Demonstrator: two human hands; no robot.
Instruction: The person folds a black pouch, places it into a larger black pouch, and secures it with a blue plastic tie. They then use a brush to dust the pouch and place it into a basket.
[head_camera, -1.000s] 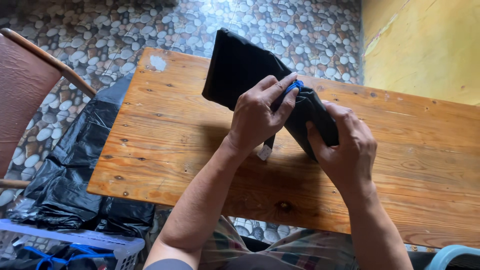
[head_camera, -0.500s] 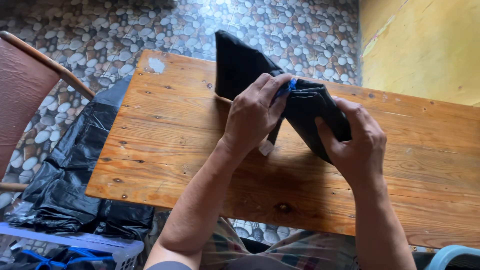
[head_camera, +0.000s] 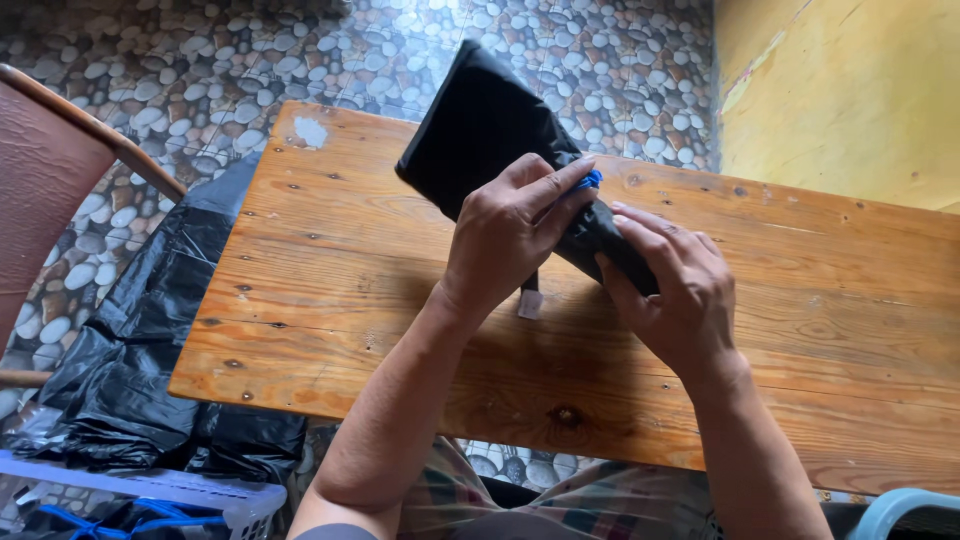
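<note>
Black bundle: a package wrapped in black plastic lies slantwise on the far part of the wooden bench, its upper end jutting past the bench's far edge over the pebble-patterned floor.
Blue bit: a small blue piece shows at the bundle's lower end, under the left fingertips; what it is cannot be told.
Left hand: the left hand lies over the bundle's lower half, fingers bent and pressing on the wrapping and the blue piece, gripping it.
Right hand: the right hand meets the bundle's lower end from the right, fingers curled onto the black wrapping, clasping it just beside the left hand.
Tag: a small pale tab on a dark strip hangs below the left hand and rests on the bench.
Bench: bare planks with knots and a pale patch near the far left corner.
Left of bench: crumpled black plastic sheeting on the floor, a white basket with blue cords at the bottom edge, and a reddish-brown chair.
Right: a yellow wall; a light blue rim at the bottom corner.
</note>
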